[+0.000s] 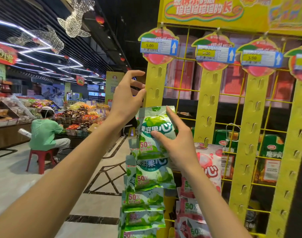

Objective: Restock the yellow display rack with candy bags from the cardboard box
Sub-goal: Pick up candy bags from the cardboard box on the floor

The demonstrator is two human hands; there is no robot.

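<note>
The yellow display rack [210, 100] fills the right half, with hanging strips and peach-shaped price tags. My right hand [177, 143] grips a green candy bag [152, 124] against the leftmost strip [155, 86], thumb on the bag's front, fingers behind its right edge. Several more green candy bags [146, 179] hang below it on that strip. Pink candy bags [208, 162] hang on the second strip. My left hand [127, 97] is raised beside the leftmost strip just above the bag, fingers spread and lightly curved, holding nothing. The cardboard box is out of view.
A person in a green shirt [45, 133] sits on a red stool [40, 158] to the left, in front of snack counters [81, 115]. Tiled aisle floor [88, 194] lies below my arms. Green cartons [270, 146] stand behind the rack's wire grid.
</note>
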